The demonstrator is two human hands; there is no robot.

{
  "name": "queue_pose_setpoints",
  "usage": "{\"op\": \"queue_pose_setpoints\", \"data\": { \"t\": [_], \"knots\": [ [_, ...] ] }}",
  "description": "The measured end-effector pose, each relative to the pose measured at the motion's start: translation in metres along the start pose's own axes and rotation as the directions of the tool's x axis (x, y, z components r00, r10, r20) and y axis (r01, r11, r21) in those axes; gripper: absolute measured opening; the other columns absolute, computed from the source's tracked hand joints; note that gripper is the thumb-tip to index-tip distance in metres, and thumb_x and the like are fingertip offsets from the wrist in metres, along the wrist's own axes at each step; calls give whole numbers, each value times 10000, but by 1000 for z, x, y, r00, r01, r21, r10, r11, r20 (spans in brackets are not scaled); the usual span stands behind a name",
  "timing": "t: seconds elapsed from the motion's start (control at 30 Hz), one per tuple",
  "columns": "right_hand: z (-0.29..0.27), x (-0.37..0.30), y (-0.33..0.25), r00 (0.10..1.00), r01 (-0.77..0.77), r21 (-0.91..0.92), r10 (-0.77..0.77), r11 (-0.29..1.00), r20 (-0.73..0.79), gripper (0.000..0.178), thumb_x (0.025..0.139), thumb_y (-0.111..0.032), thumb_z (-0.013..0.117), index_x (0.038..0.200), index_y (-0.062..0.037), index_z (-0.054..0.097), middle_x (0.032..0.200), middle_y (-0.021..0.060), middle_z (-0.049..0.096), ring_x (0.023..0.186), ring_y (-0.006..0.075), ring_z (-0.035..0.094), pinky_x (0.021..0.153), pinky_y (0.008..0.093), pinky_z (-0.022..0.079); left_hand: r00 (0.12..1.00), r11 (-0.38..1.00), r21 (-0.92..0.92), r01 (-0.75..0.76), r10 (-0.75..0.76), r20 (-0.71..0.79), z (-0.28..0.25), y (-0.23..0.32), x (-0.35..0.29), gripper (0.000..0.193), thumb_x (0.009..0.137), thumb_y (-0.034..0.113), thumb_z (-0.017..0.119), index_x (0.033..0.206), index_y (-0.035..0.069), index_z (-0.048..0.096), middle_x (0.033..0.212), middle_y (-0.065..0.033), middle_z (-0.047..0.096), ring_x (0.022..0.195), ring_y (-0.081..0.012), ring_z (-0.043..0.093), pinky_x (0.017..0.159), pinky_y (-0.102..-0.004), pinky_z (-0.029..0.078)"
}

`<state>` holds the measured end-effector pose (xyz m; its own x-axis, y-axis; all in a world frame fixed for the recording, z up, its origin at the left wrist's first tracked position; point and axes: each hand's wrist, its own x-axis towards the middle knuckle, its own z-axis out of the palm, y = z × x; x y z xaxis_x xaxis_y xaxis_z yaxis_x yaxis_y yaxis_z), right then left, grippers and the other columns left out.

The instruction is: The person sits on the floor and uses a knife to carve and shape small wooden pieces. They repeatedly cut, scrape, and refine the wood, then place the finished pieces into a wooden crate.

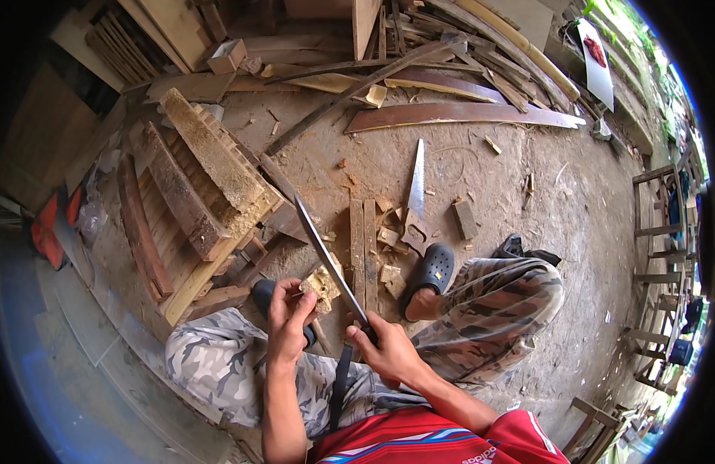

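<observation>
My left hand (290,319) grips a small, rough block of pale wood (323,291) between thumb and fingers, above my lap. My right hand (388,352) is closed round the handle of a machete (326,257), and its long dark blade points up and to the left. The blade passes along the right side of the block; whether they touch I cannot tell. Most of the handle is hidden in my fingers. Beyond my hands, two narrow wooden strips (371,251) lie side by side on the floor, with small wood offcuts (391,274) just right of them.
A handsaw (416,185) lies flat beyond my shoe (433,271), with a wood block (465,220) beside it. Thick planks (211,151) are stacked at the left. Boards and sticks (466,114) heap along the back. Wooden frames (657,230) stand at the right.
</observation>
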<state>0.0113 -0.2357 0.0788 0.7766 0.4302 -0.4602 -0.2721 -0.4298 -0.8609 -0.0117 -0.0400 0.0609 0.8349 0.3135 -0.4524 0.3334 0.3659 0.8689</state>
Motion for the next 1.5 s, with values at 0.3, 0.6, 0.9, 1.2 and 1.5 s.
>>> {"op": "queue_pose_setpoints", "data": {
  "t": [0.3,0.6,0.9,1.2,1.5],
  "knots": [
    [14,-6,8,972,208,-203,-226,957,-70,294,942,-154,667,1198,-25,603,664,182,624,563,317,639,534,420,472,1000,1000,-12,0,1,29,-7,-4,1,351,963,234,678,1231,93,501,1152,-21,582,1012,-100,604,800,-255,559],
    [13,-18,0,931,313,-49,-317,948,-180,299,931,-148,676,1192,-16,615,724,205,647,606,367,652,565,406,502,1000,990,-137,-17,18,11,-10,-8,2,365,928,251,744,1183,101,530,1079,-8,593,924,-72,564,728,-226,461],
    [20,-15,8,928,329,-110,-342,938,-148,327,925,-139,679,1223,-24,606,760,202,661,645,354,671,590,397,517,997,995,-94,-26,32,66,-9,-9,5,356,960,241,693,1213,72,509,1161,-51,612,1084,-165,625,915,-344,563],
    [14,-13,1,956,257,-98,-268,962,-123,317,924,-132,672,1213,-21,600,755,217,654,640,395,655,588,423,509,1000,994,-107,-4,7,30,-8,-7,4,377,934,258,734,1191,86,519,1086,-17,595,934,-97,565,779,-258,494],
    [13,-11,-3,964,239,-96,-248,966,-92,289,924,-121,679,1187,-23,608,674,200,609,584,381,622,552,417,479,1000,985,-170,-13,14,6,-5,-4,0,331,929,214,739,1166,101,536,1054,3,579,882,-55,535,713,-189,453]
  ]
}}
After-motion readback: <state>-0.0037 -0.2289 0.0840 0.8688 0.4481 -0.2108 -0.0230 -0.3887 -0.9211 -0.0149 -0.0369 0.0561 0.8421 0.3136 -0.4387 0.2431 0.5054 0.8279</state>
